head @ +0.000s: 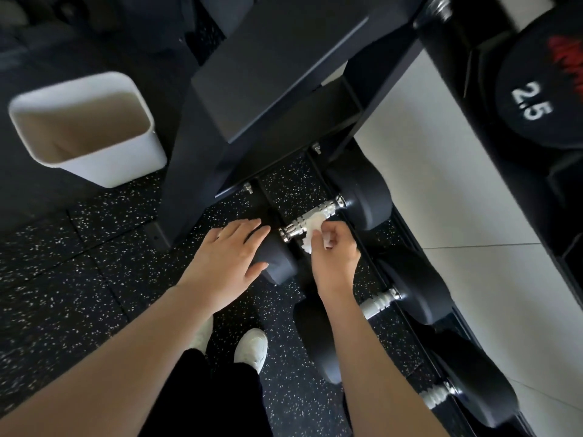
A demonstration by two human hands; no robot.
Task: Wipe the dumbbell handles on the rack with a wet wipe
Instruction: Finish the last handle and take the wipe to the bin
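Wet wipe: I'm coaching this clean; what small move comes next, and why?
Probably slide the wet wipe toward the far head: the right hand pinches it midway along the handle, bare chrome shows beyond, and the left hand rests on the near head.

The floor (94,279) was black rubber matting flecked with white, laid in square tiles whose seams showed faintly at the left. A white plastic bin (126,167) with a beige inside and rounded corners stood on it at the left, its mouth open upward. Along the right ran a pale surface of large white tiles (473,209) with thin grey joints, softly and evenly lit, while the upper left corner lay dark and blurred.
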